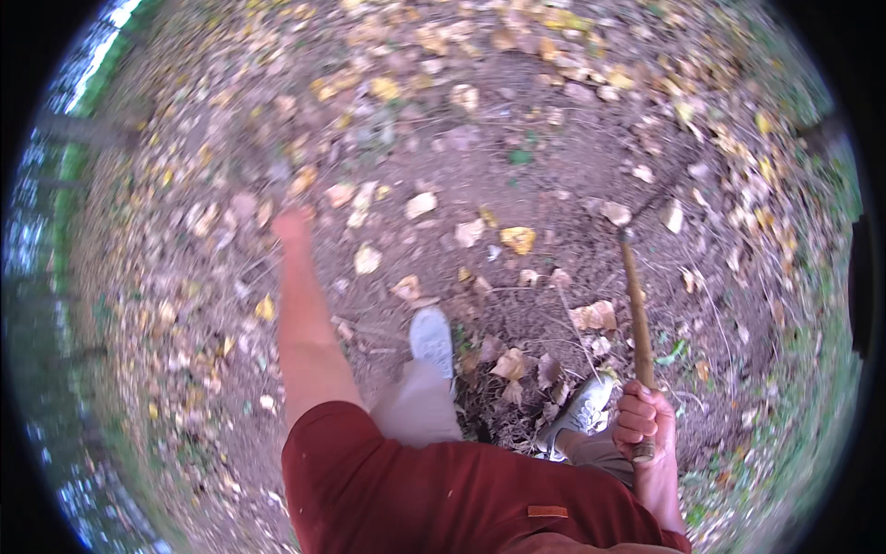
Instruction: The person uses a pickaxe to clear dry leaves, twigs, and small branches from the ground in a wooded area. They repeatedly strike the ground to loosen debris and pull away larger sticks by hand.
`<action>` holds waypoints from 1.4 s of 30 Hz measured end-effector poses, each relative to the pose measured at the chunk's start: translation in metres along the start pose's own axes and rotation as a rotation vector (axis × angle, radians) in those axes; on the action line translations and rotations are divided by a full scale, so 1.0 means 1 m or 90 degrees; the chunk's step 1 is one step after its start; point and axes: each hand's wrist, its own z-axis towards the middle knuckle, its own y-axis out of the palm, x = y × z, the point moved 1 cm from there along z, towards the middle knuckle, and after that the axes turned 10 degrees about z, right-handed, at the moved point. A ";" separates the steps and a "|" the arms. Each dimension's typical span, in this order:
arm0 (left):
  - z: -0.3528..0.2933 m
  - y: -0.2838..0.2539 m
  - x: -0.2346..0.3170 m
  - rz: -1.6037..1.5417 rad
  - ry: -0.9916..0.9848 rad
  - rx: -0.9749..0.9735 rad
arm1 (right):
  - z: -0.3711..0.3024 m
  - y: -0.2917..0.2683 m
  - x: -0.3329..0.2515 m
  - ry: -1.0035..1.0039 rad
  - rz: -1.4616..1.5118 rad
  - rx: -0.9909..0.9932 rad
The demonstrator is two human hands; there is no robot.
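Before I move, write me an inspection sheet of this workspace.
Surface: brown earthen ground.
Things in hand: a wooden stick, slanting forward from the right hand; what lies beyond its far end is unclear.
Clutter: fallen leaves, yellow and pale brown, scattered widely and between the two shoes.
Hands: right fingers closed around the stick near its lower end; left hand out ahead, too blurred to read.
Cables: nothing seen.
Surroundings: blurred greenery, and a trunk-like shape at upper left.

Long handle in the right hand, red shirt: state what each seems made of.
Long handle: probably wood, dull finish, judging by its mottled tan-brown colour. Red shirt: fabric, matte, draping in soft folds; cotton or synthetic, I can't tell.
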 end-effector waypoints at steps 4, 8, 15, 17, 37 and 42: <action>-0.079 -0.051 0.097 -0.782 -0.027 -0.132 | 0.000 0.003 0.015 0.010 -0.023 0.027; -0.190 -0.110 0.193 -0.598 0.236 -0.362 | 0.004 0.002 0.029 0.027 -0.072 0.026; -0.186 -0.038 0.059 -0.242 0.031 -0.320 | -0.004 -0.014 0.037 0.063 -0.048 0.012; -0.198 0.037 -0.050 -0.206 -0.282 -0.244 | -0.007 -0.011 0.046 0.076 -0.062 0.026; -0.347 -0.023 -0.091 -0.007 0.245 -0.268 | -0.038 -0.052 0.033 -0.013 -0.215 0.020; -0.423 0.049 -0.313 0.353 0.410 -0.209 | -0.042 -0.071 0.031 -0.143 -0.341 0.057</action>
